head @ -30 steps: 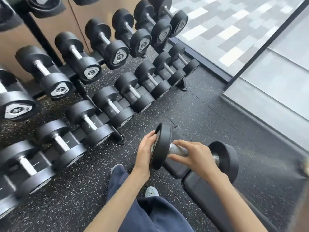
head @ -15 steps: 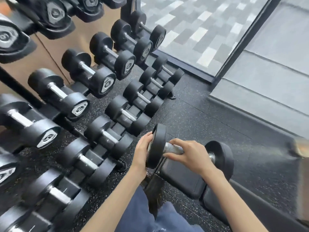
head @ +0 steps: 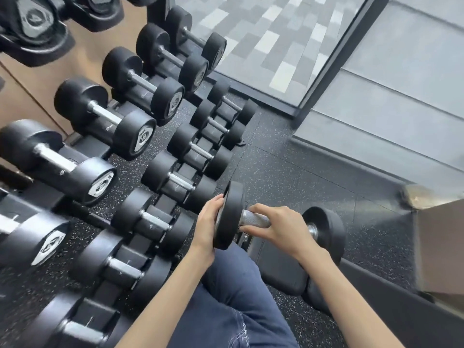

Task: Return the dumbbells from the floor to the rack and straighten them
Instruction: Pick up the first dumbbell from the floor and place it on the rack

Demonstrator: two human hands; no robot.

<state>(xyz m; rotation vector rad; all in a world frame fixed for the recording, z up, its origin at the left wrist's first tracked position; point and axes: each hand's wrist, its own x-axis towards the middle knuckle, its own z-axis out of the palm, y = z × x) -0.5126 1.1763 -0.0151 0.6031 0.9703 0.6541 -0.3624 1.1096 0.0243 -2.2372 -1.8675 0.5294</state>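
Note:
I hold a black dumbbell (head: 325, 229) with a knurled steel handle in front of me, above the end of a padded bench. My right hand (head: 276, 228) is wrapped around its handle. My left hand (head: 209, 222) is pressed flat against the outer face of its left head. The dumbbell lies roughly level, close to the front edge of the rack's lowest tier (head: 160, 204). The rack (head: 85, 144) fills the left side, with several black dumbbells on its tiers.
A black padded bench (head: 278, 270) sits under the held dumbbell. My knee in blue trousers (head: 236, 297) is below it. Speckled rubber floor (head: 288, 172) lies to the right of the rack. A glass panel and grey wall stand behind. A tan object (head: 439, 247) is at the right edge.
My view has swung left and nearer the rack, which now looks larger. Both hands keep the same hold on the dumbbell, which has drifted slightly toward the lowest tier.

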